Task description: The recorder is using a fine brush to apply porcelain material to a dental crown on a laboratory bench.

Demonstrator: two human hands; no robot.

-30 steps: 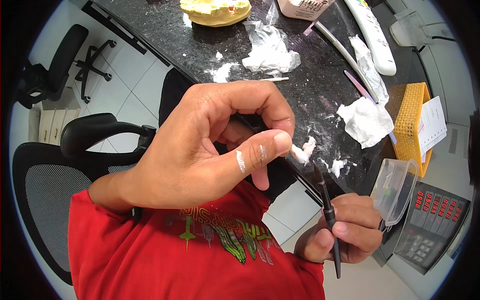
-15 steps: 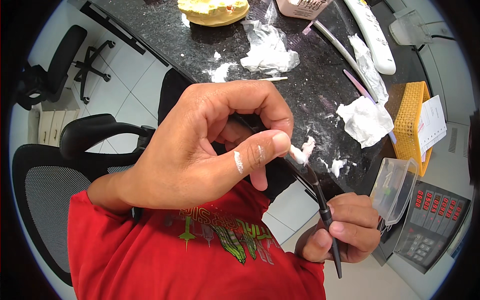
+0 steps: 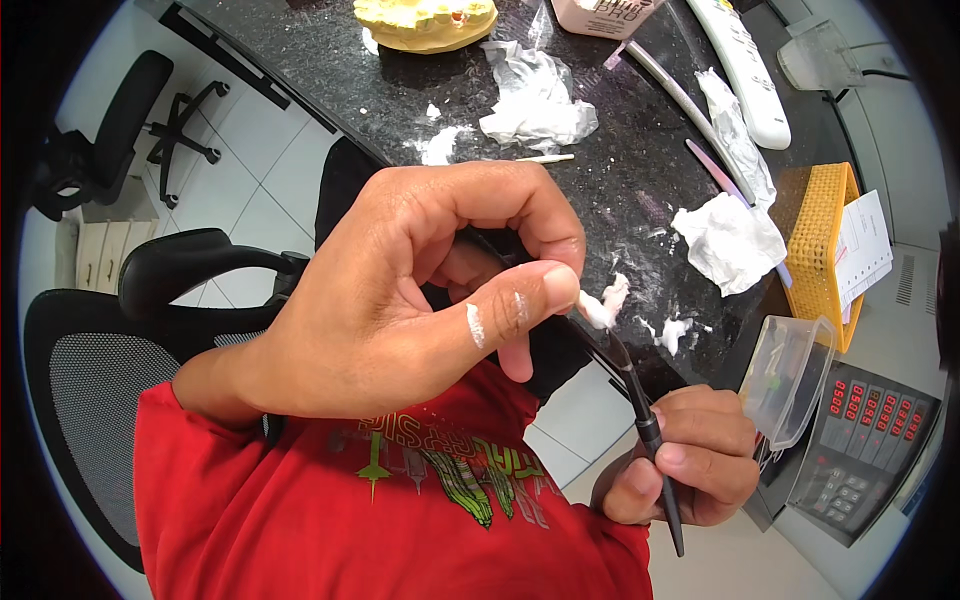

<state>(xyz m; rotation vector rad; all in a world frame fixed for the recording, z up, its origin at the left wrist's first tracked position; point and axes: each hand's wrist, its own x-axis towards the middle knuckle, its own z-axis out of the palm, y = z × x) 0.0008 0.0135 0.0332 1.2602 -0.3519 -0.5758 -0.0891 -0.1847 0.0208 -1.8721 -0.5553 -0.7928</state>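
Note:
My left hand point(image 3: 420, 290) is closed in a pinch, thumb tip against a curled forefinger, and has dried white smears on the thumb. A small lumpy white piece point(image 3: 603, 303), pasty-looking, sticks out beyond the pinch; the part held between the fingers is hidden. My right hand point(image 3: 700, 455) grips a slim black brush point(image 3: 648, 428) like a pen. The brush's dark tip points up toward the white piece, just below it; whether they touch I cannot tell. Above my left hand, a yellow dental cast point(image 3: 427, 30) sits on the dark speckled worktop point(image 3: 390, 105).
Crumpled white tissues point(image 3: 735, 245) and white powder point(image 3: 438, 148) lie on the worktop. A white handheld device point(image 3: 745, 75), a pink container point(image 3: 603, 14), a yellow basket point(image 3: 823, 235), a clear plastic box point(image 3: 787, 380) and a control panel point(image 3: 865, 450) with red digits line the right side.
The brush tip has shifted slightly left and its angle has changed a little under the white piece. My left hand has hardly moved.

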